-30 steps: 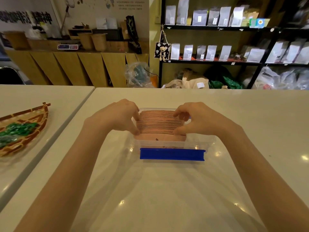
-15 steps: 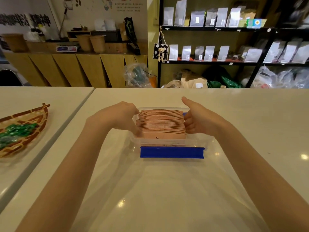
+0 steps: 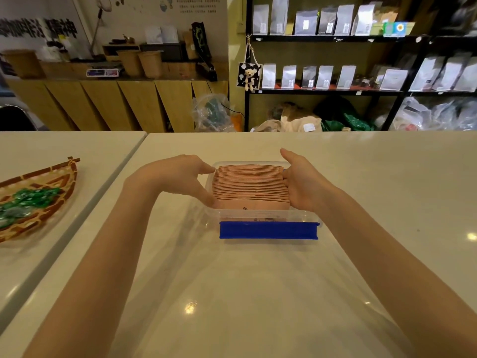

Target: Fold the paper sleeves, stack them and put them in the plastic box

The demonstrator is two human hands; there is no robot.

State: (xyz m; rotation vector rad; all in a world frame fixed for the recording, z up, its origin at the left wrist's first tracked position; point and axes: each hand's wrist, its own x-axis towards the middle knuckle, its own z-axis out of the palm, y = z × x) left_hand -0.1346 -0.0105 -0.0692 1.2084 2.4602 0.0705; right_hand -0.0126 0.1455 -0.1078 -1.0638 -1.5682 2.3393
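Observation:
A thick stack of folded brown paper sleeves (image 3: 249, 186) stands on edge inside a clear plastic box (image 3: 302, 218) at the middle of the white table. The box has a blue clip (image 3: 268, 229) along its near rim. My left hand (image 3: 178, 179) grips the left end of the stack, thumb at the near side and fingers at the far side. My right hand (image 3: 302, 184) presses flat against the right end, thumb raised. The stack's lower part is hidden by the box wall.
A woven basket (image 3: 51, 182) with green wrapped pieces sits on the neighbouring table at the left. A gap (image 3: 113, 174) separates the two tables. A transparent sheet (image 3: 232, 293) lies on the table between my arms. Shelves with pouches stand behind.
My right hand has shifted from the top of the stack to its right end, fingers flat against it. The sleeves are squared up more evenly between both hands.

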